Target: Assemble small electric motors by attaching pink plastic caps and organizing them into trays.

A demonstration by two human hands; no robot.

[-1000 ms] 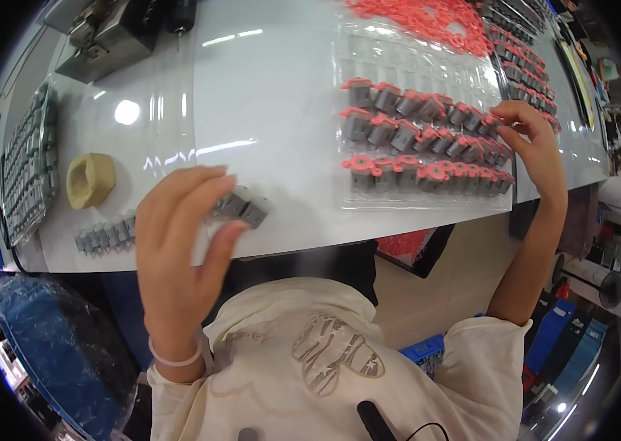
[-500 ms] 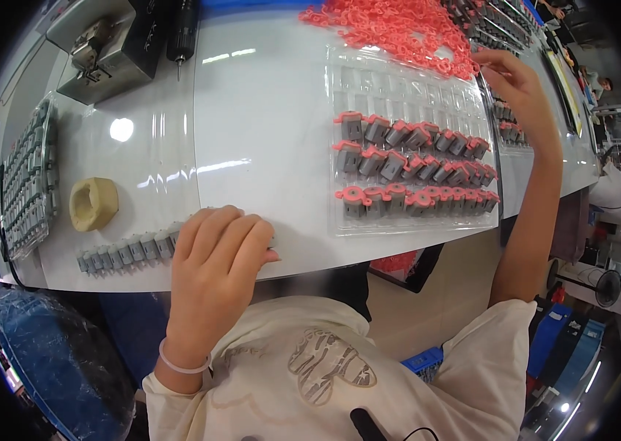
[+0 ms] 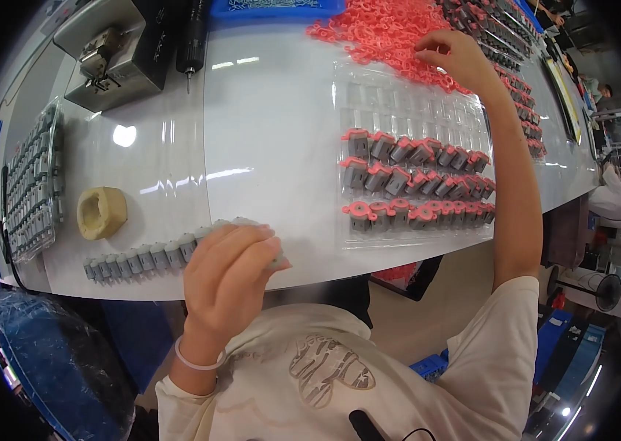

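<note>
My left hand (image 3: 228,270) is closed around a small grey motor (image 3: 278,257), whose end shows past the fingertips. It is at the right end of a row of grey motors (image 3: 145,257) standing near the front edge of the table. My right hand (image 3: 461,62) reaches over a heap of coral-pink plastic clips (image 3: 391,33); thumb and forefinger are bent with a gap between them, and nothing shows in them. Below it lies a clear blister tray (image 3: 373,103). Its nearer rows hold grey motors with pink clips on top (image 3: 398,213), while its far pockets have none.
At the left are a tan hollow block (image 3: 102,213) and a tray of grey motors (image 3: 35,184). A metal fixture (image 3: 112,62) and a black electric screwdriver (image 3: 191,44) stand farther back. A blue bin (image 3: 277,7) of small parts is at the far edge; more filled trays (image 3: 523,110) lie right.
My right hand has moved left from the heap's right edge to over the clips. My left hand has shifted slightly right and down, with a grey motor now showing at its fingertips.
</note>
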